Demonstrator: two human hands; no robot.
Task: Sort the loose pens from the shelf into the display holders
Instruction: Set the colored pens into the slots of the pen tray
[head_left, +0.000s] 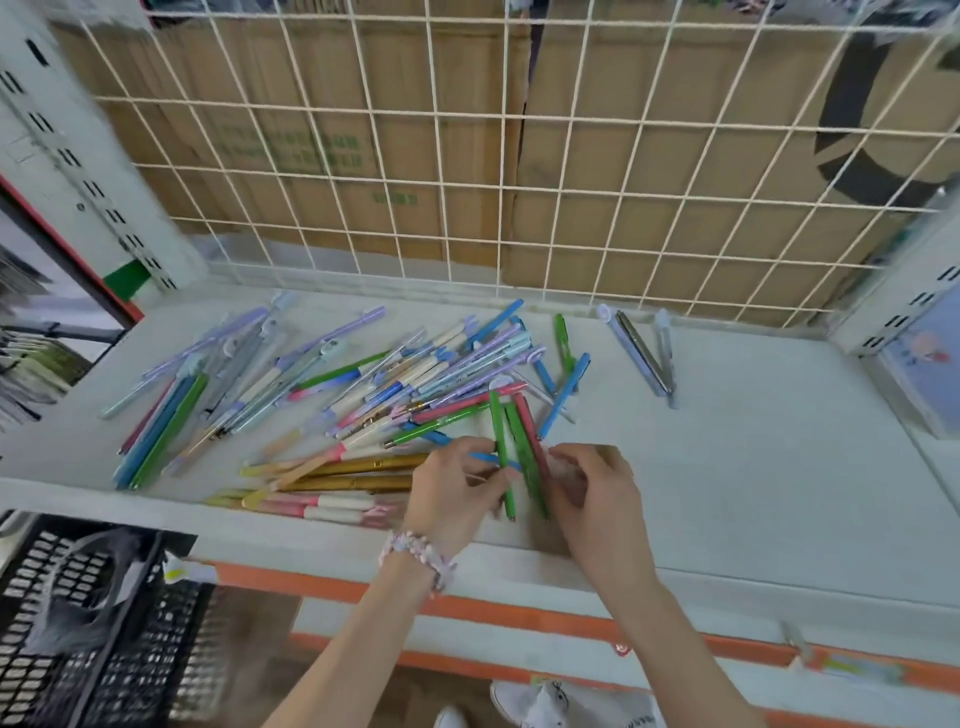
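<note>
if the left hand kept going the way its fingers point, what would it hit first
Probably the green pen that the left hand already pinches, then the right hand just beyond; depth is hard to judge.

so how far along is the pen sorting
Barely begun. Nothing looks sorted: no filled display holder is in view. In hand: the left hand and right hand gather green pens and a red pen. Left: the pile of loose pens on the shelf.

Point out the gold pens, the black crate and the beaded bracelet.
gold pens (363, 462), head view, middle of the upper barrel.
black crate (130, 675), head view, its mesh wall.
beaded bracelet (415, 556), head view, beads on the left wrist.
</note>
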